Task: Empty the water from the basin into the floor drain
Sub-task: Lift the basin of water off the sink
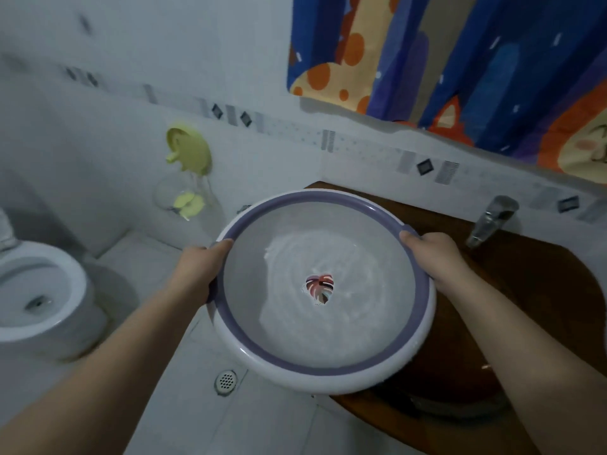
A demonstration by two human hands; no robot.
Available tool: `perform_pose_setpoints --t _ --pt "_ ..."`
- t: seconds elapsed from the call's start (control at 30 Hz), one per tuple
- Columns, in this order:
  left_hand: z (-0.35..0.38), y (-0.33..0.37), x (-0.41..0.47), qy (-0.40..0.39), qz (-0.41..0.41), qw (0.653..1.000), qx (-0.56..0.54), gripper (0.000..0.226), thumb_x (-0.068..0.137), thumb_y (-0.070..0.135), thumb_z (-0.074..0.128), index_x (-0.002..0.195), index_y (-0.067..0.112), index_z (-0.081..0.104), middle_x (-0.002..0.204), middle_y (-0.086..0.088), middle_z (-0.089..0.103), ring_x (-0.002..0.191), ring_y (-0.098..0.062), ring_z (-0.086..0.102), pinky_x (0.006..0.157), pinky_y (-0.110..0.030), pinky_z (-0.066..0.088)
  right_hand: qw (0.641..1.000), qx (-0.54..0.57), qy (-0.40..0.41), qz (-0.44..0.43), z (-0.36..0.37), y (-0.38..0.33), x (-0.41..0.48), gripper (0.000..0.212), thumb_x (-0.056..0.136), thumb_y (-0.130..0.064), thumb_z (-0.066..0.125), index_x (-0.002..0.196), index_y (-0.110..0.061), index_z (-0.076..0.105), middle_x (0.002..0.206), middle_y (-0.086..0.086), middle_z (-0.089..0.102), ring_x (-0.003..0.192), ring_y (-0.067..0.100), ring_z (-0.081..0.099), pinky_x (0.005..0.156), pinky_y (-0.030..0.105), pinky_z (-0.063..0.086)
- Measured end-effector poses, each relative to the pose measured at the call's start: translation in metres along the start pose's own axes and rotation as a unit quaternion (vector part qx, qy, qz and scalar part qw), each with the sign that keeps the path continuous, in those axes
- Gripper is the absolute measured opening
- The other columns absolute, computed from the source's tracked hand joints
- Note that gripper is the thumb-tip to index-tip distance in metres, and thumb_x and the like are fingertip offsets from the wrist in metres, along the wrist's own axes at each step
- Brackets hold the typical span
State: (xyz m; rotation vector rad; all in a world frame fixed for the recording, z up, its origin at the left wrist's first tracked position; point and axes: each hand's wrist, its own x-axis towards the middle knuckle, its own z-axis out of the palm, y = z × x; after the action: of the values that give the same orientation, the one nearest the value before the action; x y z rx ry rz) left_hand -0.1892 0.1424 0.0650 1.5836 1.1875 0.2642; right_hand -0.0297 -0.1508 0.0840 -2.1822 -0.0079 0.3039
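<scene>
I hold a round white basin with a purple rim band [415,326] in the air, level, partly over the brown counter and partly over the floor. Shallow water ripples inside it around a coloured leaf print [319,288] at the bottom. My left hand [197,274] grips the rim on its left side, thumb over the edge. My right hand [437,257] grips the rim on its right side the same way. The round metal floor drain [226,381] lies in the white tiled floor just below and left of the basin's near edge.
A white toilet [36,290] stands at the left. A brown wooden counter [532,290] with a chrome tap [491,220] is under and right of the basin. A yellow-green wall holder [189,152] hangs on the tiled wall. A colourful curtain [460,60] hangs at the upper right.
</scene>
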Motion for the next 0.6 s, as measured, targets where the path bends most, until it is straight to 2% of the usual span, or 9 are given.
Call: perform_pose_setpoints --t 0.07,0.2,0.37,0.47,0.6 --pt "-0.026 -0.008 0.005 0.015 -0.008 1.0 -0.017 0.036 0.078 0.038 0.064 0.086 0.003 0.061 0.065 -0.005 0.058 0.058 -0.021 0.056 0.045 -0.025 0.037 1.0 -0.001 -0.02 -0.005 0.023 -0.014 -0.003 0.039 0.088 -0.037 0.053 0.072 -0.002 0.06 0.082 0.022 0.065 0.082 0.036 0.063 0.063 0.034 0.043" --pt "-0.08 -0.027 0.016 0.05 -0.026 0.997 -0.052 0.029 0.078 0.032 0.063 0.081 0.003 0.061 0.066 -0.006 0.059 0.059 -0.022 0.057 0.048 -0.026 0.04 0.998 -0.009 -0.052 -0.024 0.077 -0.046 -0.012 0.043 0.087 -0.036 0.053 0.087 0.006 0.064 0.089 0.028 0.065 0.082 0.037 0.063 0.068 0.04 0.049" --pt "-0.146 -0.053 0.031 0.099 -0.046 0.994 -0.027 0.032 0.079 0.035 0.061 0.079 0.003 0.061 0.066 -0.008 0.058 0.059 -0.023 0.056 0.047 -0.026 0.038 0.994 -0.007 -0.099 -0.049 0.146 -0.074 -0.024 0.036 0.086 -0.033 0.055 0.064 -0.005 0.06 0.07 0.014 0.065 0.071 0.03 0.062 0.056 0.031 0.043" --pt "-0.181 -0.071 0.042 0.115 -0.052 0.992 -0.022 0.031 0.082 0.035 0.059 0.07 0.006 0.057 0.062 -0.007 0.056 0.055 -0.021 0.053 0.044 -0.026 0.035 0.991 -0.014 -0.12 -0.06 0.189 -0.093 -0.03 0.038 0.085 -0.036 0.056 0.069 -0.002 0.062 0.077 0.019 0.067 0.074 0.033 0.064 0.067 0.037 0.049" --pt "-0.222 -0.093 0.061 0.139 -0.076 0.985 -0.072 0.031 0.08 0.033 0.061 0.077 0.003 0.06 0.067 -0.01 0.06 0.059 -0.024 0.057 0.048 -0.027 0.04 0.987 -0.034 -0.137 -0.079 0.244 -0.114 -0.037 0.046 0.084 -0.038 0.056 0.077 0.007 0.064 0.083 0.026 0.068 0.078 0.037 0.065 0.071 0.042 0.051"
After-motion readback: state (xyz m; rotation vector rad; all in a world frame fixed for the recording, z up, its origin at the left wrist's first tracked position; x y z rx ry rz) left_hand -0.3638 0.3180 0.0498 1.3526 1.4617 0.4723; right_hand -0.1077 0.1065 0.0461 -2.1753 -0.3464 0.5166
